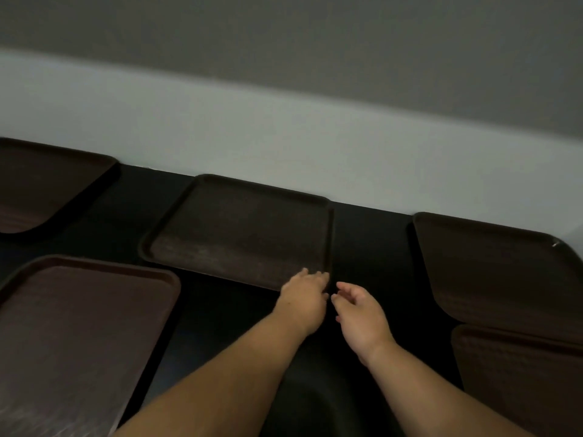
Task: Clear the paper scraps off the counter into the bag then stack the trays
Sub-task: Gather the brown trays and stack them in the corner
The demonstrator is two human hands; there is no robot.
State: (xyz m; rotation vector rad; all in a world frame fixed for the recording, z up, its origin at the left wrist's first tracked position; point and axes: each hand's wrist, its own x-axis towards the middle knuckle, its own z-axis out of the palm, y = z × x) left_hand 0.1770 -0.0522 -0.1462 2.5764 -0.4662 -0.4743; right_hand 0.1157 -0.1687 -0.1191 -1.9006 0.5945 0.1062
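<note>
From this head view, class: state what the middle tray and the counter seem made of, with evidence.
Middle tray: probably moulded plastic, matte brown, raised rounded rim, scuffed textured floor. Counter: smooth black, faint sheen; laminate or stone, cannot tell.

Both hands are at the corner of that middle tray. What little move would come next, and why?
Most likely, grip the middle tray at its near right corner and lift it towards another, perhaps the near left tray. The left hand touches that corner with its fingers, the right hand hovers open beside it, and no paper scraps show on the counter.
</note>
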